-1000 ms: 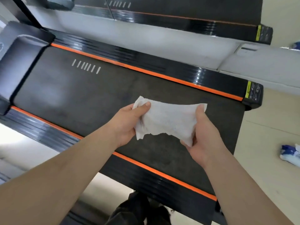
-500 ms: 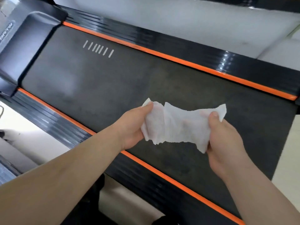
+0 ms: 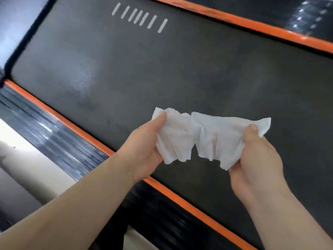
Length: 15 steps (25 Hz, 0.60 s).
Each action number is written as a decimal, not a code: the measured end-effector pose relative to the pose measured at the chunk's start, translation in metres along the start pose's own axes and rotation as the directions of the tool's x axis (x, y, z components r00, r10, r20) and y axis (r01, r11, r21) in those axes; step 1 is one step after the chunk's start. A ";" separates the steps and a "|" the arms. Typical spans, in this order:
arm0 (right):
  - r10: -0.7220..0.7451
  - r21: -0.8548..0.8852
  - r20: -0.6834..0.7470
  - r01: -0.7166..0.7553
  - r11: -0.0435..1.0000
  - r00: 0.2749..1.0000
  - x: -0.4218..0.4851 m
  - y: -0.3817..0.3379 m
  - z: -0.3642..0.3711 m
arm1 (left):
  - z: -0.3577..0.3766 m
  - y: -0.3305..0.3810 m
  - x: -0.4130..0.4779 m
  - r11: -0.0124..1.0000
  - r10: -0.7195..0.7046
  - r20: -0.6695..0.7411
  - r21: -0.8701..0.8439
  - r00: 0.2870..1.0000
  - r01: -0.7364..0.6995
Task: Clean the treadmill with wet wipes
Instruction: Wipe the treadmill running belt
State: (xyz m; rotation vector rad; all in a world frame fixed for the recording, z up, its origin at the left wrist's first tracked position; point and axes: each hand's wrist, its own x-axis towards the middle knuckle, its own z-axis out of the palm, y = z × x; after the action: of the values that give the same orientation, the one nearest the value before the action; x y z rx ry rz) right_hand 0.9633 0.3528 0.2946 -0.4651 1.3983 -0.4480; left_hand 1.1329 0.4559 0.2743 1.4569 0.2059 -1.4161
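I'd pull the wipe, pinched by left hand and right hand, flat, then press it onto the belt beneath.

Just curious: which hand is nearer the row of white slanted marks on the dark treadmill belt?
Left. The left hand sits below the row of white slanted marks; the right hand is farther off, down to their right.

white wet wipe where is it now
Head view, lower centre: the crumpled white wet wipe is held between the left hand and right hand, over the dark grey treadmill belt.
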 end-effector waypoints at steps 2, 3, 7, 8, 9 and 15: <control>-0.014 -0.009 0.017 0.015 1.000 1.000 0.016 0.020 0.036 | -0.031 0.012 0.013 1.000 0.003 0.007 -0.010 1.000 -0.003; -0.022 -0.021 0.022 0.022 1.000 1.000 0.022 0.028 0.051 | -0.044 0.017 0.020 1.000 0.003 0.024 -0.014 1.000 -0.002; -0.109 -0.055 0.009 0.109 0.992 0.994 0.051 0.044 0.107 | -0.077 0.047 0.055 0.999 0.022 0.097 -0.045 0.995 -0.018; -0.121 -0.050 -0.017 0.120 0.992 0.992 0.057 0.046 0.119 | -0.081 0.057 0.063 0.998 0.033 0.105 -0.050 0.994 -0.028; -0.139 -0.042 -0.028 0.138 0.989 0.990 0.062 0.047 0.130 | -0.087 0.066 0.073 0.997 0.042 0.110 -0.065 0.993 -0.035; -0.250 0.100 -0.172 0.269 0.958 0.953 0.070 0.054 0.166 | -0.103 0.087 0.098 0.998 -0.051 0.221 -0.036 0.974 0.060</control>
State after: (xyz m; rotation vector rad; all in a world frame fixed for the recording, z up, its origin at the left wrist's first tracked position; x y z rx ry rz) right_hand 1.1380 0.3663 0.2261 -0.5249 1.4570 -0.7956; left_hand 1.2885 0.4432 0.2165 1.2568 0.1372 -1.5964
